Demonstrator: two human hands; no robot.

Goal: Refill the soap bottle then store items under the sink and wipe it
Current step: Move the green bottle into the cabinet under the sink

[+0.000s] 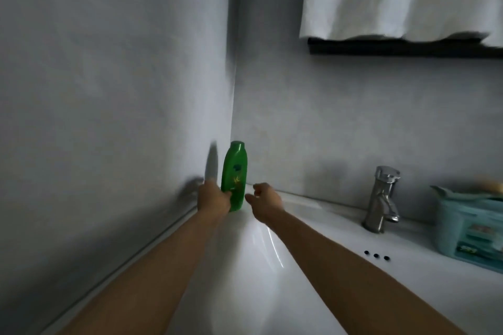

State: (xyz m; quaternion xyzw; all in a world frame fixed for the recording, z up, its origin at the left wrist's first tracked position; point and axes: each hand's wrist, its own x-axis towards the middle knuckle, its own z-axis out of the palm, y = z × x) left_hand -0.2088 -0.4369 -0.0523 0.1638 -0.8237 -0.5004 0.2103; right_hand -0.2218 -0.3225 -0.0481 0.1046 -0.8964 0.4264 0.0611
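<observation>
the left hand (213, 197) grips the lower half of the green bottle (234, 171), which stands nearly upright at the back corner of the sink (245, 266), close to the wall (109, 90). at the bottle's 4 o'clock the right hand (265, 198) hangs loosely curled, holding nothing. off toward 3 o'clock are the faucet (381, 198) and a teal basket (471, 228).
</observation>
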